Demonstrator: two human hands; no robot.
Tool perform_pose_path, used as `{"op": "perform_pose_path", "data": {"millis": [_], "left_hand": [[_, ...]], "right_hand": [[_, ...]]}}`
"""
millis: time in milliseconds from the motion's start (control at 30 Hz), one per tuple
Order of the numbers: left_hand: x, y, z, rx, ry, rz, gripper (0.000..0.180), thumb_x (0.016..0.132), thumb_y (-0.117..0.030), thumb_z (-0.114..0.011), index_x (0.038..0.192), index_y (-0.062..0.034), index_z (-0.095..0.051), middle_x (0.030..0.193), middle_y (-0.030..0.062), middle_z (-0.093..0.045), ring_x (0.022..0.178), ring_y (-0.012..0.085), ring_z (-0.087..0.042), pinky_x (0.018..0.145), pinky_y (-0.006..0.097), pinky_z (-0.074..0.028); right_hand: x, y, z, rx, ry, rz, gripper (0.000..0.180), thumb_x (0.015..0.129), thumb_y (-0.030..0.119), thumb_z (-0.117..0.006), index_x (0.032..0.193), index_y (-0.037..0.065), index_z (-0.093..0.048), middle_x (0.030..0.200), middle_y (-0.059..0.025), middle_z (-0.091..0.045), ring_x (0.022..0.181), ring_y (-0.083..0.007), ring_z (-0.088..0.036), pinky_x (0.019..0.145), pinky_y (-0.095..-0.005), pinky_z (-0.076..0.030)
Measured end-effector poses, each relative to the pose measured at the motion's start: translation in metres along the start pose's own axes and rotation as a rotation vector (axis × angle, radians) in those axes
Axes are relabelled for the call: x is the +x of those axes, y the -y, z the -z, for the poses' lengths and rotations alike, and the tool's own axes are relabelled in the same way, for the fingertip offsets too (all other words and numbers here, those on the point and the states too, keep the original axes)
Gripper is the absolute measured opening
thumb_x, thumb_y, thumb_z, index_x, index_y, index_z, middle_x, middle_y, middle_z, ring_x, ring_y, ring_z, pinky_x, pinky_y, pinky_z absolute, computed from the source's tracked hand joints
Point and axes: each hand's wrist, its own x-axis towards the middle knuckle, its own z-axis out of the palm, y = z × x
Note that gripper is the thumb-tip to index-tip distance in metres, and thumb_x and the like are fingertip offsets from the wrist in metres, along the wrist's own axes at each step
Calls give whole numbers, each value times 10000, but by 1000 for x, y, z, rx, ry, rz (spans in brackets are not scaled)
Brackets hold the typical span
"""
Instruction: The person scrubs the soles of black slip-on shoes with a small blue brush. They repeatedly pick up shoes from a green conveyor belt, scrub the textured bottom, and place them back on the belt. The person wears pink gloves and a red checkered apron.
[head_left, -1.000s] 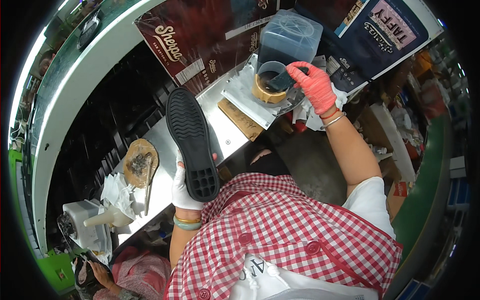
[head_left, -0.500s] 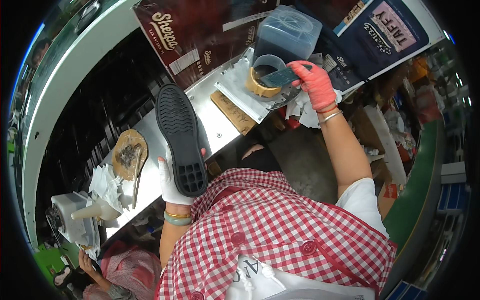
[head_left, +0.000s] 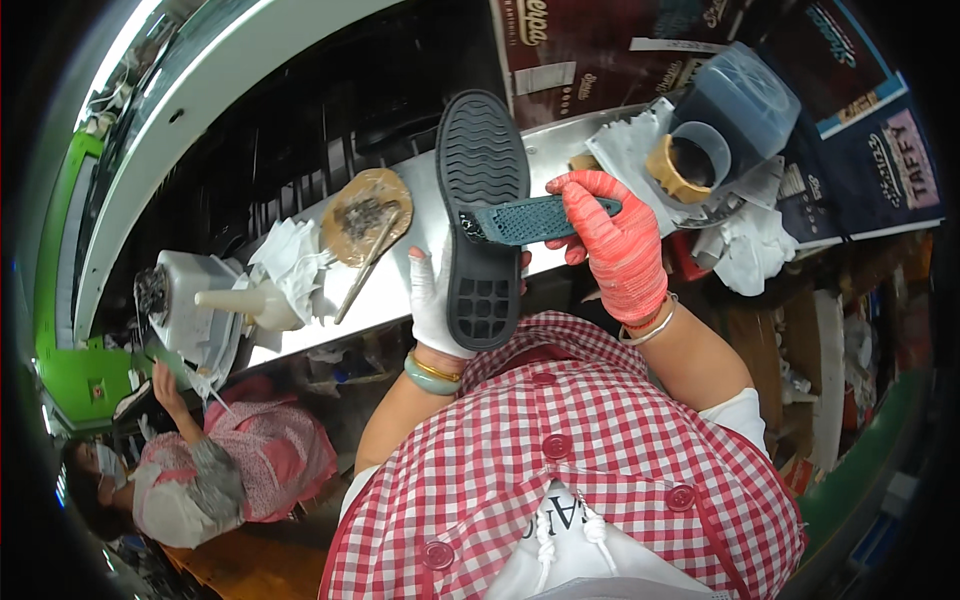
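Observation:
My left hand (head_left: 437, 312), in a white glove with bare fingertips, is closed round the heel half of a black shoe sole (head_left: 485, 160). The sole's tread faces up, wavy at the toe and with square pockets at the heel. In my right hand (head_left: 618, 240), which wears a coral-red knit glove, is a flat dark-teal textured strip (head_left: 535, 221). Its left end looks black and wet and lies over the middle of the sole; whether it presses there I cannot tell. To the right stands a clear cup (head_left: 706, 146) with dark content and tan tape round it.
A lidded clear tub (head_left: 750, 95) stands behind the cup. Left on the metal bench (head_left: 385, 285) are a stained tan disc (head_left: 360, 205) with a stick on it, crumpled white paper (head_left: 285, 262), a pale squeeze bottle (head_left: 262, 304) and a plastic container (head_left: 195, 300). A co-worker (head_left: 215, 460) sits at lower left.
My right hand has brought the teal strip from inside the cup leftward to the sole. The view has turned, so the bench things appear farther right. My left hand keeps its hold on the sole.

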Motion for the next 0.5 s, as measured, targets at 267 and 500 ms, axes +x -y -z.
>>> {"op": "perform_pose_path", "data": {"millis": [267, 500], "left_hand": [[-3, -5, 9, -5, 70, 25, 881, 790, -766, -307, 1401, -133, -263, 1266, 183, -447, 1086, 316, -529, 825, 409, -508], [2, -8, -2, -227, -30, -47, 840, 803, -756, -281, 1404, -168, -286, 1300, 137, -445, 1140, 315, -487, 921, 453, -438]], "right_hand": [[-5, -2, -10, -145, 44, -22, 212, 902, 208, -563, 988, 25, -625, 785, -38, -637, 606, -87, -606, 485, -178, -425], [-25, 1, -22, -167, 60, -43, 178, 891, 147, -570, 977, 7, -637, 731, -18, -604, 610, -47, -548, 552, -206, -494]]}}
